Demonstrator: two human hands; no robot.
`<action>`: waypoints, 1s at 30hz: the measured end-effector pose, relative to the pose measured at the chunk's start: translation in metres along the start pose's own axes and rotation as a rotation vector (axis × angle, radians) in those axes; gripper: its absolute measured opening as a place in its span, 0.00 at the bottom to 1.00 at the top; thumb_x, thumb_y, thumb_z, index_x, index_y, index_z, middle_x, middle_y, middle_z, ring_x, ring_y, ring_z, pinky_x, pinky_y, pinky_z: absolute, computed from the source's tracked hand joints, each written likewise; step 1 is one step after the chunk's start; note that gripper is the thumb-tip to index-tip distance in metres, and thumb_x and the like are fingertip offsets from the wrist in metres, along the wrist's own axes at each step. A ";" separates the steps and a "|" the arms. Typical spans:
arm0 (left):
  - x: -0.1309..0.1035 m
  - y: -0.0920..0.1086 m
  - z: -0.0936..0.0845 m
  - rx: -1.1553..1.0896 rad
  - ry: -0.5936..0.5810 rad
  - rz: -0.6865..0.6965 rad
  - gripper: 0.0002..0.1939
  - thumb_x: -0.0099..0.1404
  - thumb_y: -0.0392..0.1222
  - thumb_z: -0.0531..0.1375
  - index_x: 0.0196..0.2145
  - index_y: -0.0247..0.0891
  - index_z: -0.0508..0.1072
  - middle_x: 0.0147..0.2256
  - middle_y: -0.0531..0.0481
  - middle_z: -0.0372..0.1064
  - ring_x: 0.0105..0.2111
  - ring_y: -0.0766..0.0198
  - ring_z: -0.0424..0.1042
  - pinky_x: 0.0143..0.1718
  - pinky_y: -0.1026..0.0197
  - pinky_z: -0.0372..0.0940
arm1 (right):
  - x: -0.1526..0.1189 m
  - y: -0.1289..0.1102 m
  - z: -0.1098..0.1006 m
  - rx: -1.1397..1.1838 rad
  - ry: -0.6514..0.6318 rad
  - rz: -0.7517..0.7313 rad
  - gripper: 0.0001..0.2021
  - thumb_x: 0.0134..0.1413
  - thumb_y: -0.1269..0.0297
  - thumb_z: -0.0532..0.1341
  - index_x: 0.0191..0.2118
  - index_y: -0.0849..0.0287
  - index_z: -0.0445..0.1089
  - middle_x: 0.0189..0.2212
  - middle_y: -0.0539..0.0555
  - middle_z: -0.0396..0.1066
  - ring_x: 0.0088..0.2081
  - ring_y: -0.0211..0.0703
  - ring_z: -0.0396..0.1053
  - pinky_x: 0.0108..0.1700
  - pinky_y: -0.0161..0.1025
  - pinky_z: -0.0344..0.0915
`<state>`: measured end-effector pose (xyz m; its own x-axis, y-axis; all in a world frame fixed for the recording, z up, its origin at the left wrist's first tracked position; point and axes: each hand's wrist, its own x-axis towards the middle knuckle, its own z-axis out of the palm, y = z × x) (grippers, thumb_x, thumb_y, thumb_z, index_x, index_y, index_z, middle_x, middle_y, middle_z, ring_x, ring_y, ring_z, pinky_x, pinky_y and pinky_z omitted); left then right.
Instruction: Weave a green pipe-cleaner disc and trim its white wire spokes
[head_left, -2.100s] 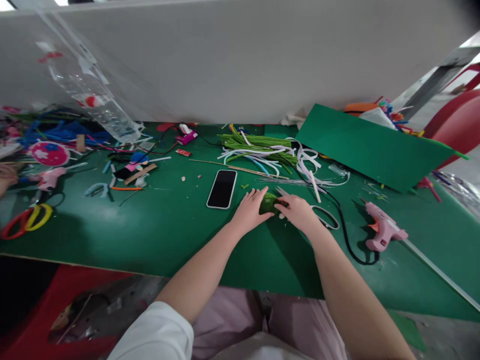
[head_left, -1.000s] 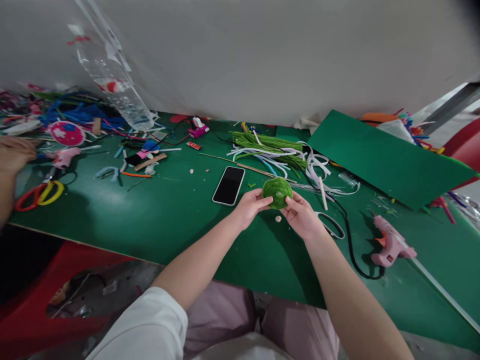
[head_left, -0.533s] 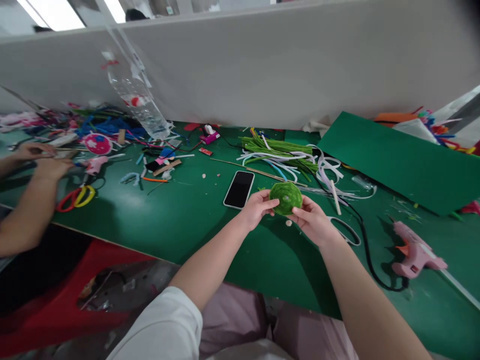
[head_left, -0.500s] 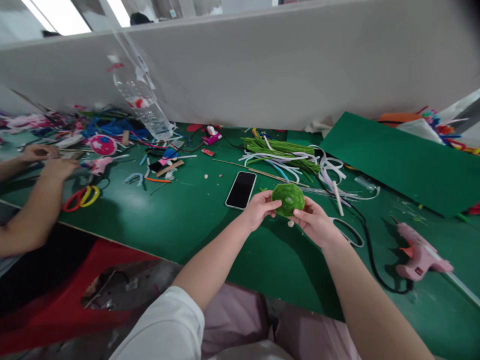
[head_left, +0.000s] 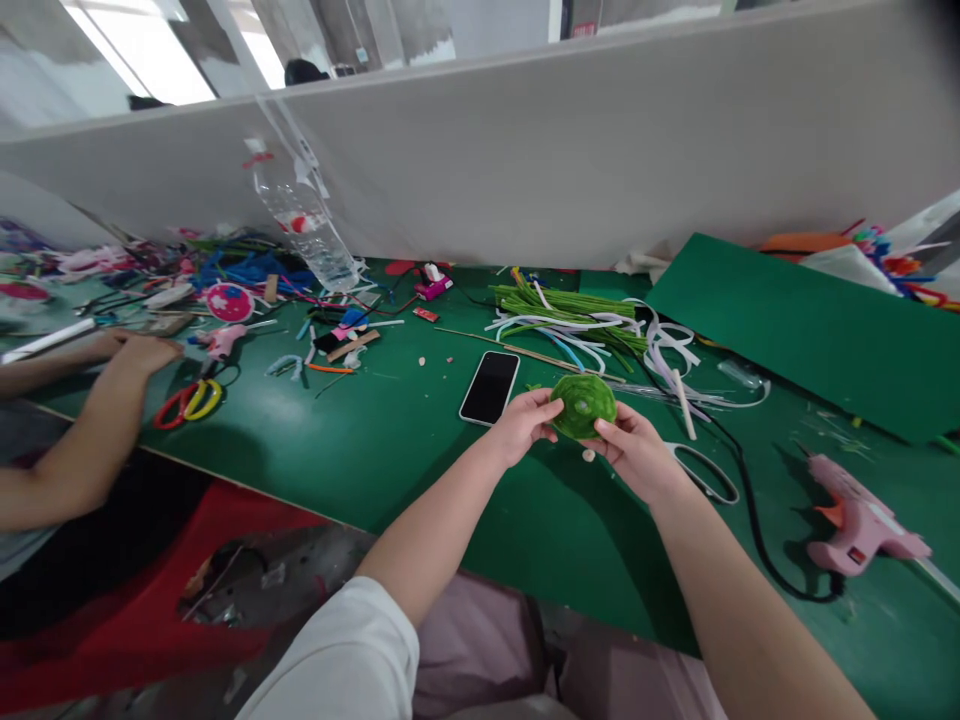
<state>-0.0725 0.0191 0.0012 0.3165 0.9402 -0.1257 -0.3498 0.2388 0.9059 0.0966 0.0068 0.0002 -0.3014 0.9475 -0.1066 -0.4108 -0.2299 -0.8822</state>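
A round green disc of coiled pipe cleaner point(head_left: 583, 407) is held up above the green table. My left hand point(head_left: 527, 424) pinches its left edge, thumb on the front face. On the opposite edge my right hand point(head_left: 636, 450) grips it between thumb and fingers. Just beyond my left wrist a smartphone point(head_left: 490, 387) lies face up with a dark screen. Scissors point(head_left: 705, 472) rest by my right hand, partly hidden behind it. A small pale bit point(head_left: 589, 455) shows just below the disc.
Behind the disc lies a bundle of green pipe cleaners point(head_left: 570, 308) with white strips. A pink glue gun point(head_left: 862, 520) and its black cord are at the right, near a green sheet point(head_left: 810, 330). Further left stand a plastic bottle point(head_left: 311, 225), red-yellow scissors point(head_left: 187, 402) and a co-worker's hands point(head_left: 146, 352).
The whole view has shifted slightly, so things sit a little lower and further right. My hands keep the same hold on the green disc. The co-worker's hands have moved closer together.
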 end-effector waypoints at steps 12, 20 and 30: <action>0.000 -0.004 -0.002 0.065 -0.004 -0.013 0.15 0.50 0.46 0.64 0.29 0.32 0.68 0.22 0.55 0.62 0.17 0.75 0.61 0.12 0.71 0.53 | -0.002 0.002 0.005 0.060 0.000 0.041 0.14 0.36 0.66 0.68 0.33 0.58 0.70 0.25 0.48 0.70 0.23 0.34 0.67 0.21 0.31 0.65; 0.005 -0.009 -0.004 0.071 -0.036 -0.075 0.18 0.51 0.50 0.63 0.32 0.34 0.67 0.23 0.55 0.64 0.21 0.72 0.66 0.16 0.70 0.58 | 0.003 0.002 -0.002 0.110 -0.020 0.021 0.11 0.43 0.64 0.65 0.36 0.59 0.70 0.31 0.51 0.73 0.29 0.38 0.71 0.27 0.32 0.68; 0.006 -0.011 0.000 0.086 0.009 -0.003 0.17 0.50 0.50 0.63 0.23 0.34 0.63 0.21 0.55 0.64 0.19 0.72 0.66 0.20 0.68 0.61 | 0.004 0.006 -0.003 0.142 -0.028 -0.079 0.10 0.43 0.68 0.65 0.36 0.59 0.71 0.32 0.52 0.74 0.33 0.41 0.72 0.35 0.38 0.70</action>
<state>-0.0671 0.0217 -0.0099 0.3092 0.9419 -0.1315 -0.2720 0.2201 0.9368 0.0951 0.0100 -0.0072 -0.2863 0.9578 -0.0253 -0.5509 -0.1862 -0.8135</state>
